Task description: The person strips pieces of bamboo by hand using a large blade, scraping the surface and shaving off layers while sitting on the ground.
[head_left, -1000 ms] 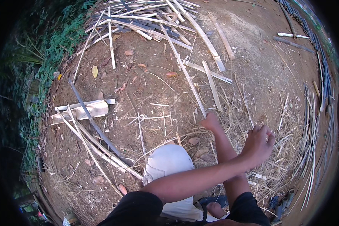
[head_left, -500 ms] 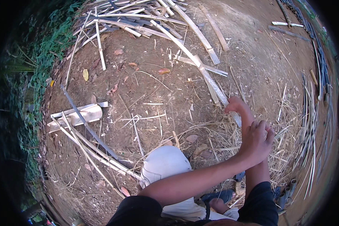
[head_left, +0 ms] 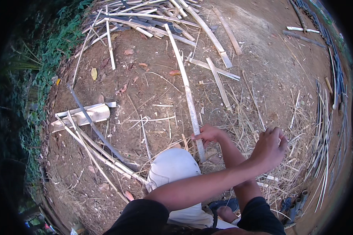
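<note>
My right hand (head_left: 208,134) grips a long, split bamboo strip (head_left: 189,94) near its near end. The strip slants away from me, pale at the far end and whitish-grey near my fingers. My left forearm crosses over my right one. Out to the right, my left hand (head_left: 269,149) is closed above the shavings; whatever it may hold is hidden. My knee in pale trousers (head_left: 172,166) is just below the strip's near end.
Bamboo shavings (head_left: 243,121) litter the ground to the right. A pile of split strips (head_left: 145,19) lies at the far side. Left are a wide bamboo piece (head_left: 92,115) and long strips (head_left: 102,156); right, a bundle of thin strips (head_left: 321,133). Short dark tubes (head_left: 298,205) stand lower right.
My right hand has swung the bamboo strip leftward and nearer my knee, uncovering a shorter strip on the ground. My left hand has stayed closed, shifting only slightly.
</note>
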{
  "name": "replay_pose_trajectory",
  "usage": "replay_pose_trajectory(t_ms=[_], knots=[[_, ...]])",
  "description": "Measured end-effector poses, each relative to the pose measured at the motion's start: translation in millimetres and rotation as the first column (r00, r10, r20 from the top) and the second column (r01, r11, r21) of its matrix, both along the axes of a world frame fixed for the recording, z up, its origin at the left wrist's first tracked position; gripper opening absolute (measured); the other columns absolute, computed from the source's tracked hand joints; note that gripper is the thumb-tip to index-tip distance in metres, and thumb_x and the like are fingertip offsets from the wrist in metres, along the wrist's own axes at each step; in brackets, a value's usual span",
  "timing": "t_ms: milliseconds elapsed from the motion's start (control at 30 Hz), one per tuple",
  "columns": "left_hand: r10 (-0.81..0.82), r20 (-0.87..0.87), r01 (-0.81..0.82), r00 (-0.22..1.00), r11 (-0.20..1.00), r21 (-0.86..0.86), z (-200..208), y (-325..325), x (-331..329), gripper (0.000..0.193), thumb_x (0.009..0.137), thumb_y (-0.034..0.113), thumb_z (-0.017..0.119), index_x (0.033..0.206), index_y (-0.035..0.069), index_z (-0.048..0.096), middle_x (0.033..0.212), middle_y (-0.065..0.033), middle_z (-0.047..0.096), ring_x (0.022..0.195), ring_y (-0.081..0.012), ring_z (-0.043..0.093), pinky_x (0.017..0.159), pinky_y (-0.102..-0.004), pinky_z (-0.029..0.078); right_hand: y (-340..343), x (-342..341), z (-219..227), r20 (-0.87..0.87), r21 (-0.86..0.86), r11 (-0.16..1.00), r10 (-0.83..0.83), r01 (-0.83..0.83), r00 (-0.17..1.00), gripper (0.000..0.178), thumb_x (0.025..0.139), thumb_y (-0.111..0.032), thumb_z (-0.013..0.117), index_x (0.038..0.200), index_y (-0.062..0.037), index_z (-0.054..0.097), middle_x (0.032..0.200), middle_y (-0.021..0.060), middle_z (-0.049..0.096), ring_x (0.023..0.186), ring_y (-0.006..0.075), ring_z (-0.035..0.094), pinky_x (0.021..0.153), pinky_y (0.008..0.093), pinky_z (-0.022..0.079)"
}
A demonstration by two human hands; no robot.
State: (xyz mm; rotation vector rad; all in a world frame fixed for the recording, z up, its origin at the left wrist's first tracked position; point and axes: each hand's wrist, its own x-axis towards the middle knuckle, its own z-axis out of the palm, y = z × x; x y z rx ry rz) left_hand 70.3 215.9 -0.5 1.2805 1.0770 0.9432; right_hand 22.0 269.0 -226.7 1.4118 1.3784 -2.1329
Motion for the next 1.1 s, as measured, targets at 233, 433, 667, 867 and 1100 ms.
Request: replay_pose_trajectory(t_ms=[233, 433, 667, 867, 1100], knots=[[-0.029, 0.010, 0.029, 1.000, 1.000, 0.006, -3.4, 0.4, -2.6, 0.019, 0.095, 0.018, 0.055, 0.100, -0.001, 0.055, 0.101, -0.0194, 0.060, 0.101, -0.0362, 0.057, 0.090, -0.0447, 0.045, -70.9, -18.7, -53.6, 0.309, 0.789, 0.608, -0.273, -0.085, 0.911, 0.028, 0.080, -0.016, 0.067, 0.099, 0.0047, 0.065, 0.079, 0.0171, 0.069, 0.071, 0.0254, 0.069, 0.067, 0.0372, 0.056], [-0.044, -0.007, 0.044, 0.999, 0.999, -0.002, -3.2, -1.2, -4.2, 0.019, 0.095, 0.018, 0.055, 0.099, -0.001, 0.055, 0.098, -0.0194, 0.061, 0.100, -0.0356, 0.058, 0.090, -0.0443, 0.045, -53.6, 7.3, -59.9, 0.033, 0.176, 0.776, -0.620, 0.606, 0.784, 0.037, 0.086, -0.028, 0.067, 0.107, 0.0012, 0.062, 0.084, 0.0137, 0.069, 0.074, 0.0244, 0.069, 0.062, 0.0359, 0.052], [-0.090, -0.013, 0.090, 0.996, 0.996, -0.017, -0.2, -1.2, -6.2, 0.021, 0.095, 0.018, 0.055, 0.100, -0.002, 0.054, 0.101, -0.0200, 0.059, 0.103, -0.0344, 0.056, 0.092, -0.0449, 0.044, -67.2, 9.5, -20.6, 0.070, 0.726, 0.570, -0.619, 0.385, 0.783, 0.039, 0.090, -0.039, 0.064, 0.094, -0.0011, 0.072, 0.078, 0.0247, 0.068, 0.078, 0.0404, 0.068, 0.070, 0.0444, 0.050], [0.211, -0.100, -0.166, 0.972, 0.925, 0.342, 15.9, 25.8, -36.5, 0.027, 0.097, 0.024, 0.054, 0.107, -0.001, 0.048, 0.107, -0.0187, 0.049, 0.110, -0.0302, 0.048, 0.096, -0.0447, 0.038, -86.8, 11.7, 0.1, -0.169, 0.706, 0.443, -0.653, 0.553, 0.738, 0.037, 0.095, -0.037, 0.062, 0.090, -0.0007, 0.066, 0.064, 0.0070, 0.059, 0.057, 0.0214, 0.057, 0.058, 0.0384, 0.045], [0.787, 0.254, -0.748, 0.562, 0.353, 0.562, 68.1, 98.1, -141.2, 0.046, 0.097, 0.039, 0.056, 0.116, -0.003, 0.047, 0.111, -0.0171, 0.050, 0.106, -0.0278, 0.048, 0.092, -0.0400, 0.038, -106.8, 47.7, 73.0, -0.545, 0.394, 0.345, -0.659, 0.852, 0.518, 0.043, 0.102, -0.036, 0.052, 0.073, -0.0043, 0.052, 0.063, -0.0047, 0.045, 0.060, 0.0055, 0.040, 0.055, 0.0240, 0.033]])
